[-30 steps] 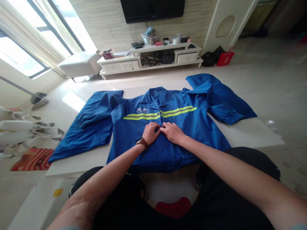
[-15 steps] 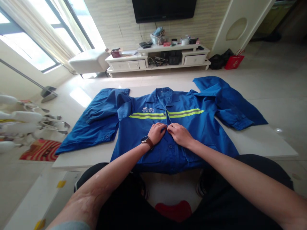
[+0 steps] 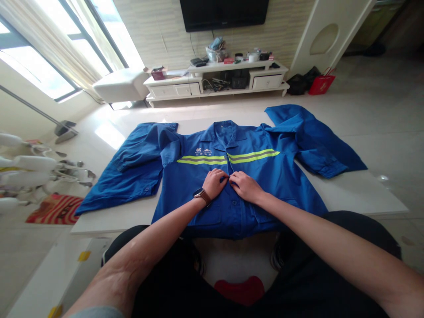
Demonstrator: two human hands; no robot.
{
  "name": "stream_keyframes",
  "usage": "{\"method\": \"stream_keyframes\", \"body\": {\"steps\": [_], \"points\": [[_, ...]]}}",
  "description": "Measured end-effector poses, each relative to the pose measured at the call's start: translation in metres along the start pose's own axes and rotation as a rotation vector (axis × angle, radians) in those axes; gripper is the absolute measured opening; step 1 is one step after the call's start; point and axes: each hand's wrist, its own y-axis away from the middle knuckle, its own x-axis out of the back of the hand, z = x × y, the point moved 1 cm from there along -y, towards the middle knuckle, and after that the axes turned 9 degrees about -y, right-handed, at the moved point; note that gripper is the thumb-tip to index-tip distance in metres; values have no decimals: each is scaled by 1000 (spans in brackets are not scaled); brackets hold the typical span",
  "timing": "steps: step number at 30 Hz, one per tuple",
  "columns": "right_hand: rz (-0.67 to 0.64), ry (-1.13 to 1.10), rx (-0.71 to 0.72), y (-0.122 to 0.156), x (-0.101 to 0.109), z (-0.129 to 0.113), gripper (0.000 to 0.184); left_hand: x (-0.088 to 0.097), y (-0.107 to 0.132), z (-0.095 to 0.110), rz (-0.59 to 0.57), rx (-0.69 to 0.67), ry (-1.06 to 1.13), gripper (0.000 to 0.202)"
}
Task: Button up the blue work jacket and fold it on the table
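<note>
A blue work jacket [image 3: 265, 176] with yellow and grey reflective stripes lies front up on a white table [image 3: 357, 194], sleeves spread to both sides. My left hand [image 3: 214, 183], with a watch on its wrist, and my right hand [image 3: 244, 186] meet at the jacket's front placket just below the stripes. Both hands have their fingers curled and pinch the placket edges at a button. The fingertips touch each other.
The jacket's left sleeve [image 3: 132, 168] hangs over the table's left edge. A white TV cabinet [image 3: 215, 84] with clutter stands at the far wall under a television. A white stool [image 3: 121, 86], a red bag [image 3: 321, 84] and a striped rug [image 3: 54, 208] sit on the floor.
Both hands have stayed together on the placket, working at the same spot. The view shifted slightly; the jacket has not moved.
</note>
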Motion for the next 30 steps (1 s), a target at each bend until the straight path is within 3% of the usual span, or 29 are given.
{"method": "stream_keyframes", "body": {"steps": [21, 25, 30], "points": [[31, -66, -18, 2, -3, 1, 29, -6, -2, -9, 5, 20, 97, 16], [36, -69, -67, 0, -2, 2, 29, -3, -2, -7, -6, 46, 95, 12], [1, -32, -8, 1, -2, 1, 28, 0, -2, -4, 33, 111, 172, 13]]}}
